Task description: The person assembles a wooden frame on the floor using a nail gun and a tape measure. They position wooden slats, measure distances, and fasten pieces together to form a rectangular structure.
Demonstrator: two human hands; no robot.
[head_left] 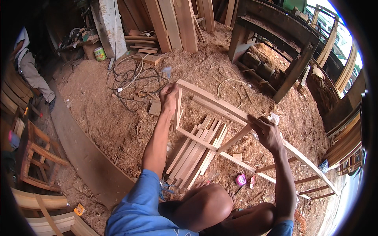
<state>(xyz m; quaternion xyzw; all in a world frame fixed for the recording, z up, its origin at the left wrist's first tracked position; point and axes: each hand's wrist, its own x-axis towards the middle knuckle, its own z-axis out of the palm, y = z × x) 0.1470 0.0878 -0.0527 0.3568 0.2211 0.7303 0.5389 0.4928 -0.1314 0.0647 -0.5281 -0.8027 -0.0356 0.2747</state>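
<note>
A long, ladder-like wooden frame (pixel 212 99) with several crosspieces slants from the middle of the head view down to the lower right. At its upper left corner, my left hand (pixel 169 97) is closed around the wood. My right hand (pixel 269 135) grips the upper rail farther along, near a crosspiece. Beneath the frame, a stack of narrow wooden strips (pixel 195 152) lies on the shavings, partly covered by the frame. A pink tape measure (pixel 241 179) sits on the ground near my knees.
Tangled cables (pixel 130 80) lie beyond my left hand. A heavy machine stand (pixel 275 39) is at the far right, and tall planks (pixel 171 25) lean at the back. Wooden chair frames (pixel 41 165) stand at left, below a person (pixel 33 70). A yellow tape measure (pixel 79 209) lies lower left.
</note>
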